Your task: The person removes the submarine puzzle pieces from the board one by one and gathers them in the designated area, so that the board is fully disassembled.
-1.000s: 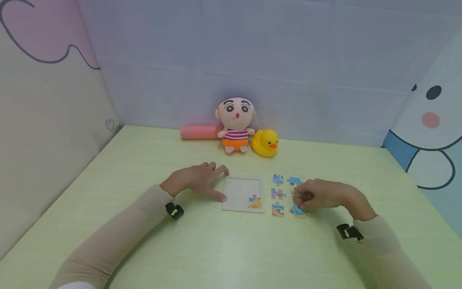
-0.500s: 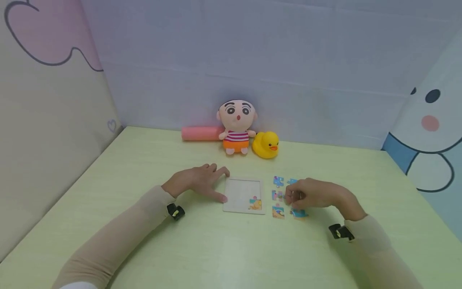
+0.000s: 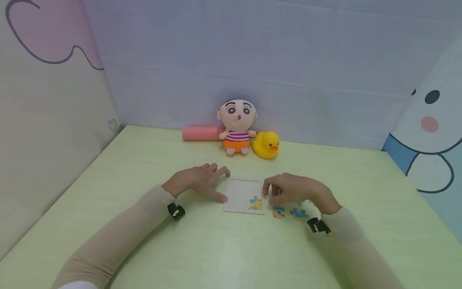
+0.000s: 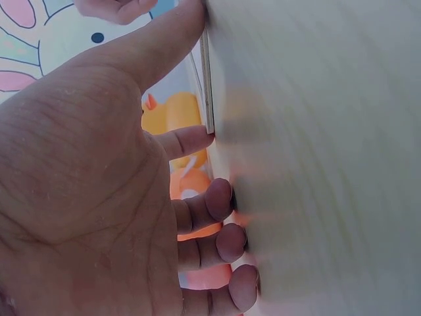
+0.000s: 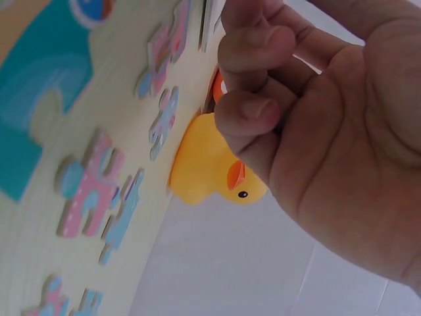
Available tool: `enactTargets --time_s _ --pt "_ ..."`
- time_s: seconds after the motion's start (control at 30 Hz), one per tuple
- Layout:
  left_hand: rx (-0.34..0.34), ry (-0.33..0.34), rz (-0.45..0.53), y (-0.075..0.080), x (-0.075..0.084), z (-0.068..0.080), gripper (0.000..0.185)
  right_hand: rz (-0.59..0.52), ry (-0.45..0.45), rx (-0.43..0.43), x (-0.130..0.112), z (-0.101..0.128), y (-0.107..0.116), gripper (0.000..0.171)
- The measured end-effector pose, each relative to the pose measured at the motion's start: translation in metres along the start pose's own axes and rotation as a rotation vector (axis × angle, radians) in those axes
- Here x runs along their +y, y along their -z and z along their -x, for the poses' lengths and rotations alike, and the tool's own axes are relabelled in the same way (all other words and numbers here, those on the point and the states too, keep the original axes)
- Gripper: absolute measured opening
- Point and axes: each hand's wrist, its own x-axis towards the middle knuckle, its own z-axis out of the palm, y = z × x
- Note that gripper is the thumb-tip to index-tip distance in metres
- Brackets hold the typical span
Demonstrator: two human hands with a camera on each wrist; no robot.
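A square wooden puzzle tray [image 3: 231, 210] lies on the table, with an orange-and-teal jigsaw piece [image 3: 256, 205] in its lower right corner. My left hand [image 3: 200, 180] is spread at its left side. The thumb and index fingertips touch the tray's edge; the other fingertips [image 4: 230, 242] rest on the table. My right hand [image 3: 294, 188] is over the loose pieces beside the tray, its fingers loosely bent and no piece visible in them. A beach-coloured piece [image 3: 278, 212] and a teal piece [image 3: 298, 213] show below it. The right wrist view shows a pink piece [image 5: 92, 191] and several others.
A plush doll [image 3: 237, 128] sits at the back of the table, between a pink cylinder [image 3: 201, 133] and a yellow rubber duck [image 3: 266, 145]. A pale curtain [image 3: 270, 60] hangs behind the table, with patterned panels on either side.
My right hand has moved left across the loose pieces toward the tray, uncovering some on the right and hiding others. The left hand and the tray have stayed in place.
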Motion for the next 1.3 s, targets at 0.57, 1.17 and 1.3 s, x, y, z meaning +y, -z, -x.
enactTargets --time_s 0.57,1.17,1.3 --pt "-0.001 0.007 -0.015 0.005 0.0 0.001 0.08 -0.083 -0.029 -0.047 -0.018 -0.018 -0.014 0.031" --pt "0.002 0.012 -0.017 -0.002 -0.002 -0.004 0.078 -0.001 0.141 0.095 -0.012 -0.014 -0.009 0.012" --pt "-0.002 0.013 -0.005 -0.002 -0.002 -0.005 0.078 -0.054 0.106 0.072 -0.008 -0.008 -0.003 0.01"
